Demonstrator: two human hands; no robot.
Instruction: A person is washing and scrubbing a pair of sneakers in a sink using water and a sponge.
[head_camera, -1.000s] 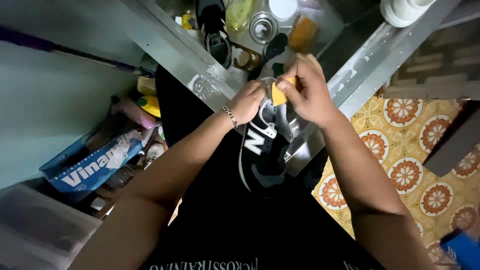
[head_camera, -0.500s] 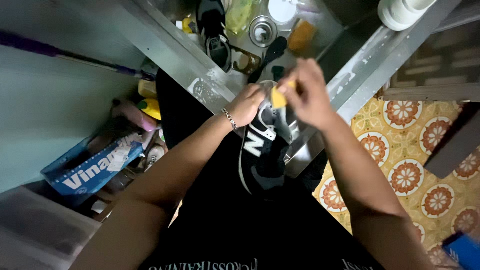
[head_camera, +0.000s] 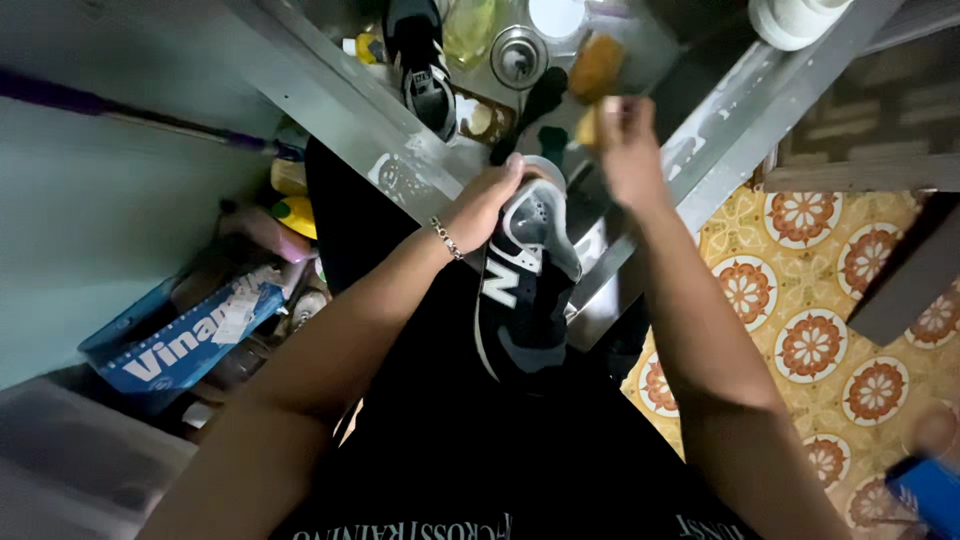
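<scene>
Clutter fills the far left: a blue carton (head_camera: 180, 345) on its side among bottles under the metal sink counter (head_camera: 340, 95). Moving right, the left hand (head_camera: 487, 205) is closed around the heel of a dark sneaker with a white side mark (head_camera: 525, 290), holding it against the counter edge with the toe pointing back toward the person's lap. A second dark shoe (head_camera: 420, 65) lies in the basin beyond, near the round drain (head_camera: 518, 55). Further right, the right hand (head_camera: 628, 150) is lifted above the sneaker, fingers pinched on a small yellow sponge (head_camera: 588, 128); the hand is blurred, so the grip is only roughly readable. A patterned tile floor (head_camera: 850, 330) shows at the right.

The sneaker is gripped at one end only, and I judge that a hard scrubbing stroke could twist it loose and drop it to the floor or onto the person's clothes. The sponge is held by fingertips alone and could slip into the basin.

Compared with half a second ago, the right hand has risen off the sneaker's collar toward the basin, while the left hand and sneaker have kept their place.
</scene>
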